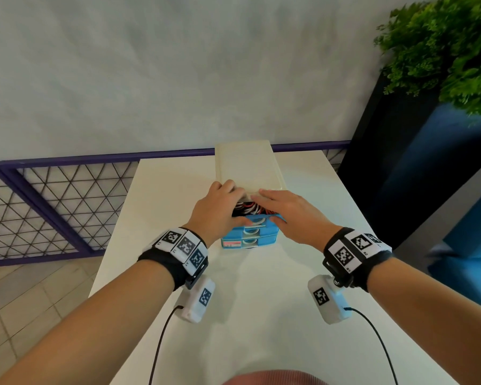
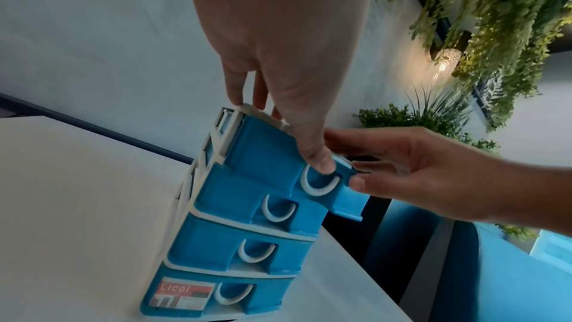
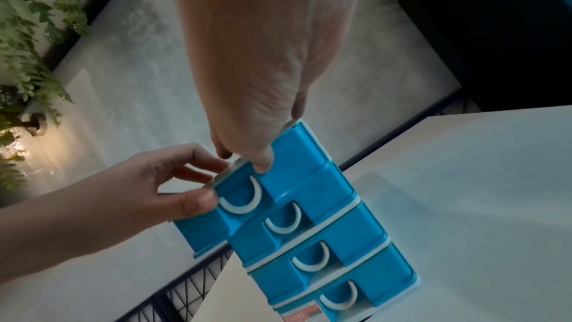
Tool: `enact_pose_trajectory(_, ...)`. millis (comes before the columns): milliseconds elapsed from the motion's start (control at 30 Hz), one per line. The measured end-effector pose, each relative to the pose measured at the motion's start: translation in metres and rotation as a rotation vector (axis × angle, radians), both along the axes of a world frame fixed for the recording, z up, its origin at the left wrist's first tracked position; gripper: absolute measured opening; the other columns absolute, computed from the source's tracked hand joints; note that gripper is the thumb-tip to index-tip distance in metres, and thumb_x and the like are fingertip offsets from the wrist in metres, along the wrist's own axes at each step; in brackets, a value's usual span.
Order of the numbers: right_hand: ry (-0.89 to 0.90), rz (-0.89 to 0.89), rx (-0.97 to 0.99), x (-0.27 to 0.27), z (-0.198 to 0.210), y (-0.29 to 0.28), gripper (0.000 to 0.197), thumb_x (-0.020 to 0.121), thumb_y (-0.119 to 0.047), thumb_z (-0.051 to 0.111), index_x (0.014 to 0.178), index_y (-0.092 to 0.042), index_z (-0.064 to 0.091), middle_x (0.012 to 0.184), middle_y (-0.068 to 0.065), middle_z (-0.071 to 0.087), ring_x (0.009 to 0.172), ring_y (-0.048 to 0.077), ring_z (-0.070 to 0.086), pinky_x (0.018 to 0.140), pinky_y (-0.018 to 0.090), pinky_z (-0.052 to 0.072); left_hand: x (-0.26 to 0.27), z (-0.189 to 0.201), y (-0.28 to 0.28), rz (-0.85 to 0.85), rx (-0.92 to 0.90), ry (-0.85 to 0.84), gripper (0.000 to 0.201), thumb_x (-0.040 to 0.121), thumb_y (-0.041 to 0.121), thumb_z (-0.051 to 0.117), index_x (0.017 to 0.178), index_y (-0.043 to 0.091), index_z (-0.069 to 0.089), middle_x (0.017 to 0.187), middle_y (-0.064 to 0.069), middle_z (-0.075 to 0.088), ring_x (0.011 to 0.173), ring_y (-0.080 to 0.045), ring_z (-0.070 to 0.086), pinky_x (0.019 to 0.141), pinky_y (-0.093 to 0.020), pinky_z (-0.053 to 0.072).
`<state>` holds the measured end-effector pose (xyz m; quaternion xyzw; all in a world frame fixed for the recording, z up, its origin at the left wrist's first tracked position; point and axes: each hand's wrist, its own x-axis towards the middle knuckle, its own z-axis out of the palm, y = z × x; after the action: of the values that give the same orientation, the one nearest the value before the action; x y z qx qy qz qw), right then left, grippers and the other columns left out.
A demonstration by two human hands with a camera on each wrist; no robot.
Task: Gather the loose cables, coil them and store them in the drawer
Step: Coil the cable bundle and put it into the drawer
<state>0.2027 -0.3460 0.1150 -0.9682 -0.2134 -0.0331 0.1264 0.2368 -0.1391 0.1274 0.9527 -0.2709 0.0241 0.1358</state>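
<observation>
A small drawer unit [image 1: 247, 168] with a cream top stands on the white table [image 1: 261, 301]. Its blue top drawer [image 1: 264, 219] [image 2: 263, 151] [image 3: 297, 156] is pulled out toward me. Red, white and black cables [image 1: 247, 208] lie bunched inside it. My left hand [image 1: 225, 207] [image 2: 288, 107] [image 3: 139, 192] grips the drawer's left front corner, thumb on the front by the white handle, fingers curled up at the unit's top edge. My right hand [image 1: 283, 209] [image 2: 433, 168] [image 3: 263, 82] lies over the cables with straight fingers, its thumb on the drawer's front edge.
The three lower drawers [image 1: 250, 240] are pushed in. The table's left edge drops to a tiled floor and a purple mesh railing [image 1: 53, 204]. A dark planter with green plants [image 1: 442, 51] and blue seating [image 1: 469, 245] stand on the right.
</observation>
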Motion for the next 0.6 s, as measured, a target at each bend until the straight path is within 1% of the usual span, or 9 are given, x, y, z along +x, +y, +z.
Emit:
enact_pose_trajectory(33,0.011,-0.018,0.000,0.000,0.002,0.000,0.061,0.096,-0.016,0.053,0.151,-0.027,0.029,0.157,0.002,0.032,0.141,0.023,0.032,0.115,0.037,0.025,0.001,0.001,0.003,-0.019,0.022,0.030,0.059,0.075,0.047,0.072,0.125,0.025,0.048,0.119,0.006,0.044,0.111,-0.019,0.039,0.068,-0.033,0.043)
enact_pose_trajectory(100,0.034,-0.047,-0.064,0.004,0.006,0.000,0.068,0.095,-0.029,0.056,0.153,-0.026,0.021,0.160,0.000,0.021,0.144,0.022,0.025,0.116,0.039,0.018,0.005,0.003,0.012,-0.057,0.048,0.098,0.069,0.076,0.033,0.075,0.136,0.025,0.042,0.131,0.006,0.042,0.118,-0.020,0.038,0.080,-0.039,0.048)
enact_pose_trajectory(200,0.108,-0.059,-0.141,0.013,0.007,0.005,0.075,0.094,-0.042,0.055,0.154,-0.024,0.015,0.164,-0.003,0.004,0.150,0.016,0.003,0.119,0.045,0.002,0.012,0.002,0.022,-0.076,-0.002,0.154,0.072,0.077,0.021,0.075,0.140,0.021,0.039,0.141,0.005,0.041,0.124,-0.020,0.039,0.096,-0.045,0.044)
enact_pose_trajectory(233,0.125,-0.058,-0.119,0.016,0.005,0.007,0.075,0.094,-0.042,0.056,0.154,-0.023,0.016,0.164,-0.003,0.006,0.150,0.015,0.002,0.119,0.046,0.000,0.013,0.001,0.024,-0.076,-0.014,0.152,0.070,0.078,0.020,0.074,0.140,0.020,0.040,0.142,0.004,0.041,0.124,-0.020,0.040,0.098,-0.044,0.043)
enact_pose_trajectory(300,0.127,-0.067,-0.018,0.020,0.003,0.007,0.073,0.091,-0.039,0.061,0.152,-0.023,0.024,0.162,-0.003,0.017,0.149,0.015,0.011,0.119,0.040,0.007,0.013,0.001,0.024,-0.067,-0.017,0.143,0.066,0.080,0.019,0.073,0.139,0.019,0.043,0.143,0.004,0.041,0.124,-0.019,0.039,0.100,-0.043,0.042)
enact_pose_trajectory(367,0.105,-0.092,0.066,0.022,0.004,0.007,0.069,0.089,-0.035,0.067,0.149,-0.023,0.034,0.158,-0.004,0.028,0.145,0.015,0.023,0.117,0.030,0.016,0.013,0.001,0.023,-0.050,-0.031,0.121,0.060,0.081,0.017,0.071,0.136,0.020,0.047,0.141,0.006,0.043,0.122,-0.018,0.039,0.097,-0.042,0.044)
enact_pose_trajectory(400,0.084,-0.110,0.083,0.023,0.004,0.007,0.066,0.088,-0.034,0.068,0.147,-0.023,0.039,0.156,-0.005,0.033,0.143,0.015,0.028,0.115,0.028,0.020,0.013,0.000,0.022,-0.037,-0.039,0.100,0.057,0.081,0.016,0.070,0.133,0.022,0.049,0.137,0.007,0.045,0.120,-0.017,0.040,0.092,-0.041,0.045)
enact_pose_trajectory(500,-0.056,-0.164,0.088,0.025,0.001,0.015,0.050,0.087,-0.028,0.068,0.135,-0.021,0.054,0.139,-0.001,0.053,0.129,0.021,0.045,0.105,0.033,0.032,0.012,-0.002,0.015,0.015,-0.040,0.007,0.041,0.082,0.011,0.067,0.119,0.023,0.053,0.121,0.008,0.049,0.110,-0.017,0.042,0.070,-0.035,0.046)
enact_pose_trajectory(600,-0.210,-0.211,0.051,0.027,-0.005,0.025,0.033,0.083,-0.020,0.070,0.115,-0.019,0.064,0.114,-0.001,0.063,0.108,0.025,0.055,0.090,0.038,0.037,0.012,-0.006,0.005,0.046,-0.015,-0.121,0.029,0.082,0.003,0.061,0.104,0.019,0.052,0.109,0.003,0.047,0.101,-0.022,0.043,0.055,-0.033,0.039)
